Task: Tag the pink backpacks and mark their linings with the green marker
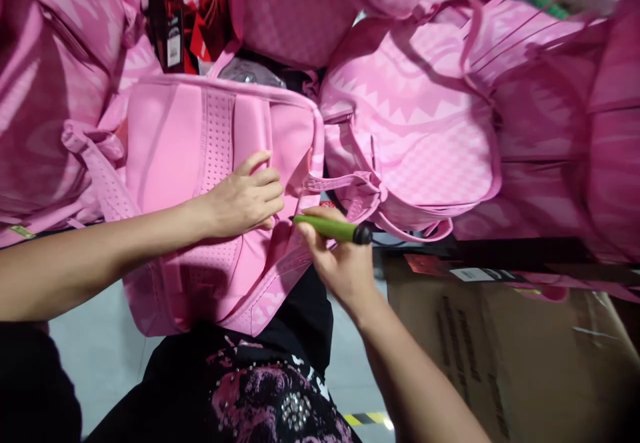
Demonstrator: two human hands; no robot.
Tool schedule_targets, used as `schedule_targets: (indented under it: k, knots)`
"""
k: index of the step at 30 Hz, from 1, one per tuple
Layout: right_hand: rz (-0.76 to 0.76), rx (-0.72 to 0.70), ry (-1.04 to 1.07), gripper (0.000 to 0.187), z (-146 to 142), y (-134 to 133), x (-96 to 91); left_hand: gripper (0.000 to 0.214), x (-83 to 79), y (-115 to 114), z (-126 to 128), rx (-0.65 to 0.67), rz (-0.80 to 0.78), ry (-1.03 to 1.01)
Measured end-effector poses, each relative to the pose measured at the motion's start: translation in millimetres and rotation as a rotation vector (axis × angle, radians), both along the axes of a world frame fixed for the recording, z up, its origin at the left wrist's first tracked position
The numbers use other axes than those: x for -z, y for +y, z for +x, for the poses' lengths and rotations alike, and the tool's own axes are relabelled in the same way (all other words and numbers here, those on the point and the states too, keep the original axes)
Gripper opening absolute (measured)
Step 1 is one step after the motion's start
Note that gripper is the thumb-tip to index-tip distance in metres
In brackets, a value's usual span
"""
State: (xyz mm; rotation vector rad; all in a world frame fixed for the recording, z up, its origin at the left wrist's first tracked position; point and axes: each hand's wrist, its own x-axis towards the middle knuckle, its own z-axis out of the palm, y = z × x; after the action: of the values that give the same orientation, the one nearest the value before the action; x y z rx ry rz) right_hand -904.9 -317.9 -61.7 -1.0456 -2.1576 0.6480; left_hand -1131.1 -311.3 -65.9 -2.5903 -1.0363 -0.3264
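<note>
A pink backpack (200, 136) lies on my lap with its padded, perforated back panel facing up. My left hand (247, 196) rests on that panel near the right seam, fingers curled and pressed against the fabric. My right hand (340, 263) is closed round a green pen-like tool (330, 228) with a black end. The tool's tip touches the backpack's right edge beside my left fingers. A pink strap (345, 183) runs from this spot toward the right.
More pink backpacks (420, 136) are piled behind and to both sides. Red and black hang tags (175, 36) show at the top. A brown cardboard box (505, 350) stands at the lower right. Grey floor with a yellow-black stripe (367, 419) lies below.
</note>
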Motion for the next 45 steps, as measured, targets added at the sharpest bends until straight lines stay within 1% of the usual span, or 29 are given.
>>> schedule_targets:
  k: [2,4,6,7,9,11,13,15,16,17,18,20,21,23,24,25,27,29,30,31,32,33,35,37,38,40,42,43,45]
  knots:
    - [-0.018,-0.013,0.159,0.025,-4.0,-30.2,9.3,0.020,-12.9,6.0,1.0,0.018,-0.075,0.112]
    - [0.032,-0.108,0.216,0.029,-16.8,-62.9,28.1,0.012,-24.4,10.9,2.3,0.022,-0.090,0.190]
    - [0.164,-0.224,0.187,0.033,-31.8,-86.6,50.7,0.014,-37.6,12.5,2.1,0.004,-0.077,0.247]
    - [0.256,-0.284,0.120,0.033,-36.6,-93.6,59.7,0.017,-46.5,10.7,0.9,-0.013,-0.076,0.274]
    - [0.438,-0.371,0.011,0.031,-33.9,-100.0,67.2,0.022,-70.5,-1.3,-2.4,-0.045,-0.053,0.307]
    - [0.585,-0.400,-0.025,0.029,-11.1,-100.2,61.6,0.021,-100.9,-24.5,-3.1,-0.083,0.005,0.298]
    - [0.714,-0.403,-0.052,0.030,26.6,-96.5,49.7,0.025,-130.5,-53.0,3.8,-0.136,0.066,0.257]
    - [0.783,-0.374,-0.053,0.037,66.5,-90.9,37.4,0.036,-149.6,-78.7,19.3,-0.208,0.088,0.194]
    - [0.761,-0.339,-0.034,0.040,83.4,-88.6,32.1,0.041,-152.8,-88.6,29.2,-0.256,0.077,0.157]
    - [0.737,-0.298,-0.001,0.043,96.8,-87.3,27.5,0.045,-151.1,-95.9,39.8,-0.313,0.052,0.114]
    - [0.703,-0.254,0.039,0.045,106.1,-87.0,23.8,0.046,-144.8,-100.5,50.3,-0.380,0.011,0.070]
    - [0.625,-0.193,0.139,0.049,111.5,-88.8,19.7,0.039,-121.3,-102.5,68.7,-0.470,-0.130,0.006]
    - [0.586,-0.177,0.190,0.050,108.0,-89.8,19.3,0.030,-106.8,-100.9,75.7,-0.459,-0.212,-0.003]
    - [0.536,-0.150,0.271,0.050,92.2,-89.1,21.2,0.016,-79.9,-95.8,83.5,-0.353,-0.315,0.020]
    - [0.535,-0.137,0.292,0.050,81.9,-86.6,22.9,0.014,-70.3,-93.2,83.8,-0.275,-0.314,0.035]
    - [0.557,-0.115,0.305,0.051,71.2,-82.6,24.7,0.014,-64.2,-90.9,81.9,-0.200,-0.267,0.035]
    - [0.616,-0.071,0.316,0.054,51.8,-70.9,27.2,0.016,-63.1,-86.3,72.8,-0.126,-0.067,-0.020]
    - [0.636,-0.056,0.322,0.056,36.9,-57.6,27.5,0.022,-71.9,-79.3,61.3,-0.166,0.137,-0.116]
    - [0.631,-0.058,0.315,0.054,31.0,-51.8,26.8,0.033,-77.6,-74.0,56.6,-0.228,0.186,-0.147]
    - [0.623,-0.061,0.305,0.052,25.8,-47.7,26.0,0.049,-82.9,-67.4,53.2,-0.298,0.173,-0.148]
    - [0.615,-0.061,0.298,0.049,21.1,-45.7,25.2,0.063,-87.2,-59.4,51.4,-0.361,0.102,-0.118]
    - [0.602,-0.050,0.301,0.046,16.8,-46.1,24.7,0.071,-90.1,-50.4,51.1,-0.413,0.002,-0.066]
    - [0.559,0.008,0.336,0.039,10.3,-53.5,25.9,0.065,-91.8,-31.0,54.0,-0.491,-0.176,0.052]
    - [0.496,0.071,0.370,0.031,8.4,-64.7,30.1,0.051,-88.4,-14.0,58.9,-0.543,-0.253,0.124]
    - [0.471,0.089,0.367,0.029,9.6,-69.3,33.0,0.050,-85.4,-7.9,61.1,-0.551,-0.264,0.144]
    - [0.454,0.081,0.326,0.029,15.8,-72.5,39.2,0.057,-78.4,-1.8,64.3,-0.508,-0.258,0.172]
    - [0.444,0.026,0.281,0.032,24.7,-67.8,44.8,0.070,-72.1,-3.0,66.1,-0.382,-0.207,0.201]
    - [0.419,-0.009,0.277,0.034,28.9,-63.8,47.0,0.074,-69.6,-5.0,67.1,-0.308,-0.179,0.215]
    - [0.301,-0.044,0.342,0.039,34.0,-55.9,50.2,0.078,-65.8,-9.0,70.2,-0.200,-0.155,0.239]
